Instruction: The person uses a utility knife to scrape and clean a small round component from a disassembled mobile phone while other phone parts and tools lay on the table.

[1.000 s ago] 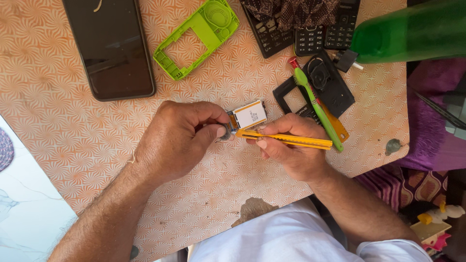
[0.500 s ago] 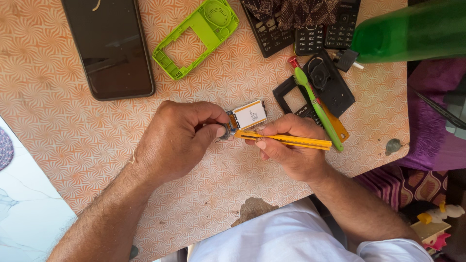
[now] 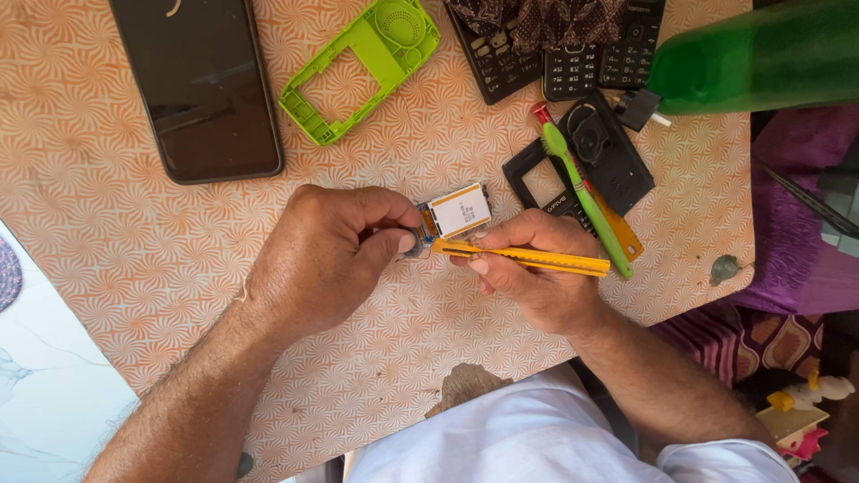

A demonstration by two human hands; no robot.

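While the left hand (image 3: pixel 327 259) pinches one end of a small phone circuit board with a white rectangular display panel (image 3: pixel 456 213) between thumb and curled fingers, the right hand (image 3: pixel 528 277) closes around a slim yellow-handled tool (image 3: pixel 528 258), its tip laid at the board's lower edge. Board and tool sit at the centre of the frame, just above an orange-and-white swirl-patterned tabletop (image 3: pixel 134 268). Judged from its thinness, the board is light and stiff but fragile; the display face likely scratches or cracks under pressure, so a hold by the bare edges, as shown, seems safest. Upper left lies a large black smartphone (image 3: pixel 197 85), face up; right of it a lime-green plastic phone frame (image 3: pixel 362 67). Upper centre, dark keypad phones (image 3: pixel 573 63) lie partly under patterned cloth. Right of centre, a black plastic phone housing (image 3: pixel 608 156) lies beneath a green-handled toothbrush (image 3: pixel 582 192). A green plastic bottle (image 3: pixel 761 58) crosses the upper right corner
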